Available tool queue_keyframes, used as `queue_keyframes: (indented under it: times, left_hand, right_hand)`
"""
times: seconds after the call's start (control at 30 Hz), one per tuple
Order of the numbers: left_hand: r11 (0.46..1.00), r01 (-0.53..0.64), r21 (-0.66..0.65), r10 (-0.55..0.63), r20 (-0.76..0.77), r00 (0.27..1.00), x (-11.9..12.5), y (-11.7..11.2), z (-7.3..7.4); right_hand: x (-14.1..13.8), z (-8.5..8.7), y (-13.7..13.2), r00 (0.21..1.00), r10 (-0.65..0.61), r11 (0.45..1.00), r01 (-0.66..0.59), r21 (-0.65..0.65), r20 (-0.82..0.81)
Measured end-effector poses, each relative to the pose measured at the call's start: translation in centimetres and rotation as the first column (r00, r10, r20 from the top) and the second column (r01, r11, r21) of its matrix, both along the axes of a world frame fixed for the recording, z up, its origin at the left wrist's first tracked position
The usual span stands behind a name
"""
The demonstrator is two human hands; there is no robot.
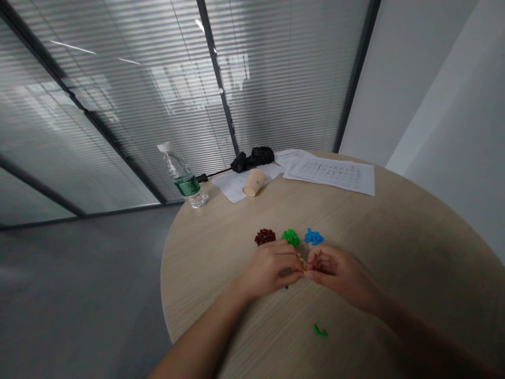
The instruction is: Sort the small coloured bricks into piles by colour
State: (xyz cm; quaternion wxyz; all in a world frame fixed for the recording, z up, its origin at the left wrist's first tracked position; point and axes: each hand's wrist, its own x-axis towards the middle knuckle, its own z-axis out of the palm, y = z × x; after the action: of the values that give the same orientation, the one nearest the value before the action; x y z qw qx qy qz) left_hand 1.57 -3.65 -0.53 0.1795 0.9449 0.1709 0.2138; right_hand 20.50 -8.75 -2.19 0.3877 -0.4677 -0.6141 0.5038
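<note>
The left hand [272, 268] and right hand [341, 273] are curling nearly shut, pinching a bead strand [301, 259] over the table [221, 316]! Loose green beads [320, 330] are lying nearer its edge, bead piles [291, 238] are sitting just past the hands, and farther across, a cup [254, 182], bottle [184, 179] and papers [329, 173] are waiting before the blinds [130, 131].

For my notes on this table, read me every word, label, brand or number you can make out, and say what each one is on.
Nothing can be read: the printed sheets carry rows of text too small to read, the green label on the plastic water bottle is too blurred, and the small mark on the paper cup is too small to tell.
</note>
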Motion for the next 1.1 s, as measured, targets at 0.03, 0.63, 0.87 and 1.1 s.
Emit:
queue_keyframes:
  times: [0.03, 0.63, 0.87, 1.1]
  left_hand:
    - [1.0, -0.002, 0.001, 0.002, -0.028, 1.0, -0.2, 0.1, 0.3]
    - [0.954, -0.292, 0.068, 0.296, -0.376, 0.878, -3.4, 2.3, 0.8]
    - [0.95, -0.305, 0.066, 0.307, -0.373, 0.875, -3.5, 2.3, 0.9]
    - [0.954, -0.292, 0.068, 0.298, -0.305, 0.904, -3.5, 2.3, 1.2]
  right_hand:
    - [0.1, -0.1, 0.0, 1.0, -0.006, 1.0, 0.006, 0.005, 0.008]
    - [1.2, 1.1, -1.3, 0.717, 0.426, 0.859, -0.512, 0.001, 0.551]
    - [1.5, 0.9, -1.5, 0.649, 0.479, 0.825, -0.563, -0.051, 0.591]
    - [1.2, 0.8, -1.6, 0.62, 0.448, 0.81, -0.586, 0.001, 0.644]
